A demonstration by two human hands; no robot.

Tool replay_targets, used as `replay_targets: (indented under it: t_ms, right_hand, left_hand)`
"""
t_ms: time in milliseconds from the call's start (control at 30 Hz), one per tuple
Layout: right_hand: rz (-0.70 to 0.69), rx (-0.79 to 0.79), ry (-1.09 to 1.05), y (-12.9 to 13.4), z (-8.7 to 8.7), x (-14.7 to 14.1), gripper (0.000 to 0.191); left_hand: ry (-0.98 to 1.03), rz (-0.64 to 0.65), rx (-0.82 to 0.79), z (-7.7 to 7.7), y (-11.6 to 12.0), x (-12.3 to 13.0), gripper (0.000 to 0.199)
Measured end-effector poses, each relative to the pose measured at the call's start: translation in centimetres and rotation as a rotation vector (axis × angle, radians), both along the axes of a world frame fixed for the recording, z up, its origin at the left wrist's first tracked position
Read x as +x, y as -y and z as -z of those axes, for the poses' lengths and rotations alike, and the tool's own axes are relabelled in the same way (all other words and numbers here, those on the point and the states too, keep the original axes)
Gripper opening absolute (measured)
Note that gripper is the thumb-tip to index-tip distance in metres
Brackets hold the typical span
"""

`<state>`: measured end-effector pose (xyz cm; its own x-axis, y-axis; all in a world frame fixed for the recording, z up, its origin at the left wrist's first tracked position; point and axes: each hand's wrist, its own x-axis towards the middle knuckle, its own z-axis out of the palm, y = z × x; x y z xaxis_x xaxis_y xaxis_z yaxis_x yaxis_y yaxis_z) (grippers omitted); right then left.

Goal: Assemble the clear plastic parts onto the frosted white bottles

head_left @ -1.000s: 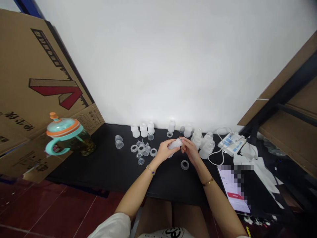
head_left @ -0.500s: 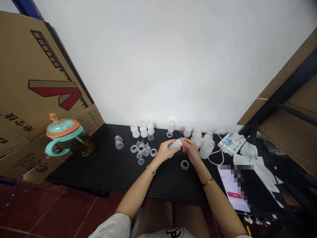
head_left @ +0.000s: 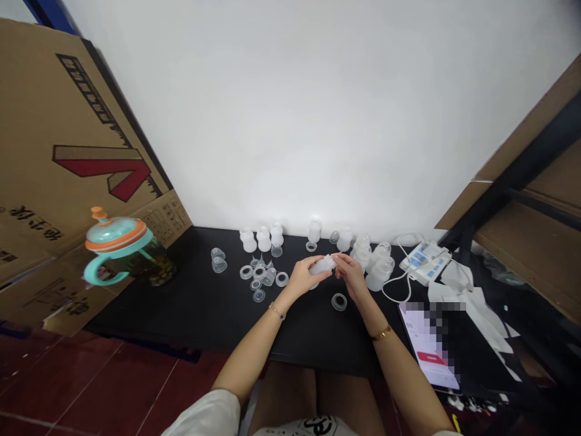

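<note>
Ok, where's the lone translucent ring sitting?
In the head view, the translucent ring lies on the black tabletop between the forearms, just nearer the person than the right hand, which with the left hand holds a frosted bottle.

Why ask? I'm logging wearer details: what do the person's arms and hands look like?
The left hand and right hand are bare. The left wrist wears a thin gold-coloured chain bracelet with a dark blue charm; the right, a gold-coloured band. A white sleeve covers the left upper arm.
</note>
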<state>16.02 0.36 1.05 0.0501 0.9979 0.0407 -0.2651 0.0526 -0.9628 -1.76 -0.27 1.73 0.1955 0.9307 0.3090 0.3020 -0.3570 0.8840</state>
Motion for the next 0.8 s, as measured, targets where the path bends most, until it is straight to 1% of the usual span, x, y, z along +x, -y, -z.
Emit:
replay_targets:
  t_ms: [500, 800]
  right_hand:
    - [0.023, -0.014, 0.022, -0.06, 0.05, -0.19, 0.039]
    - [0.022, -0.031, 0.001, -0.01, 0.01, -0.23, 0.042]
  left_hand:
    - [-0.033, 0.01, 0.027, 0.24, -0.09, -0.04, 0.053]
    - [-0.06, 0.02, 0.047, 0.45, -0.14, -0.05, 0.053]
